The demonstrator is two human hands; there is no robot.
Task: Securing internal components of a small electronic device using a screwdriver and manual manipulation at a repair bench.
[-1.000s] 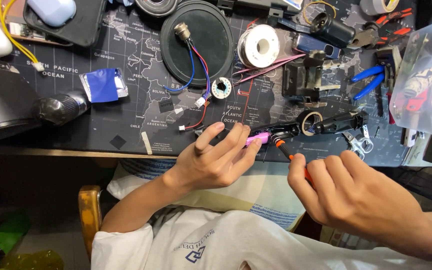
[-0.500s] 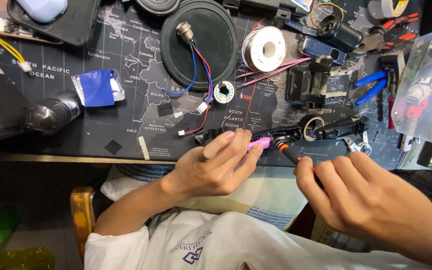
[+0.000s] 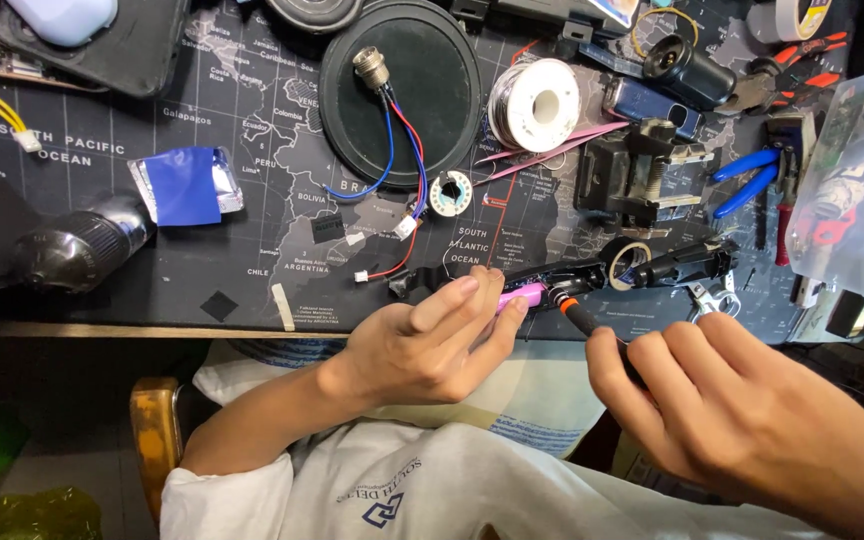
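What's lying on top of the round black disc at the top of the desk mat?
On the round black disc lies a metal round connector with blue and red wires trailing off its lower edge. Whatever is under the disc is covered.

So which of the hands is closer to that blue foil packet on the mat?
Left. The left hand lies right of and below the blue foil packet; the right hand is farther right, beyond it.

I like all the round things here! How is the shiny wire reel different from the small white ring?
The wire reel is much bigger than the white ring. The reel is wound thick with silvery wire; the ring looks flat and thin, white with dark marks. The reel lies by the black disc's rim; the ring lies below that disc. Both are round with a hole in the middle.
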